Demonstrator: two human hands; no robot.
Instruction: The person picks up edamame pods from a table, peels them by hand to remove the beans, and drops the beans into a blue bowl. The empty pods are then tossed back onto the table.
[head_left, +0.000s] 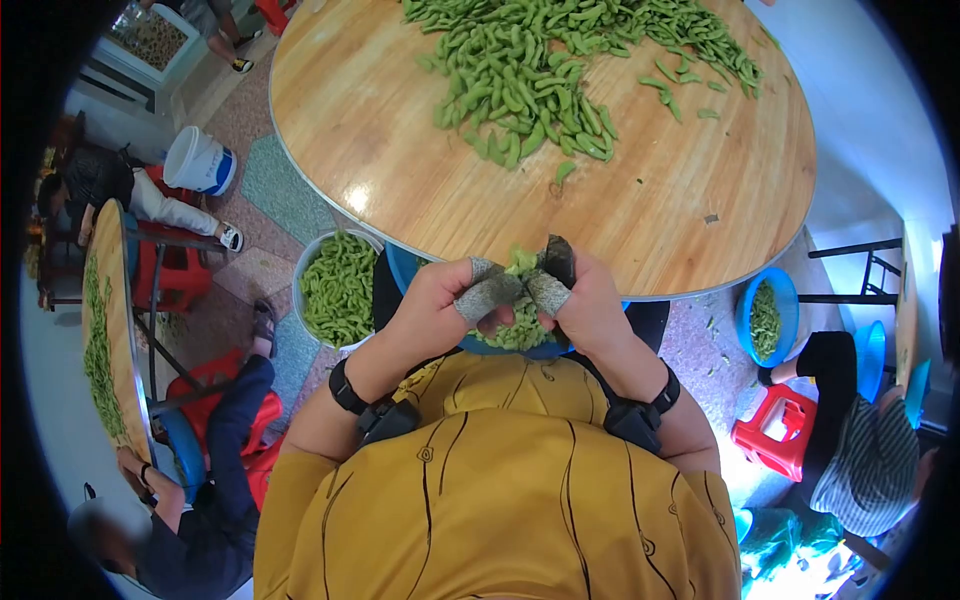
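My left hand (428, 302) and my right hand (598, 300) meet in front of my body, just past the near edge of the round wooden table (400, 180). Grey tape wraps several fingers, and the fingertips are pinched together around a green edamame pod (522, 261), partly hidden by them. Below the hands, a blue basin (545, 351) on my lap holds light green shelled beans (518, 332). A large heap of edamame pods (520, 85) covers the far part of the table, with a single pod (565, 170) lying closer.
A white tub full of pods (340, 290) stands at left, and a white bucket (200, 162) beyond it. At right are a blue basket of pods (765, 322) and a red stool (777, 432). People sit at side tables on both sides.
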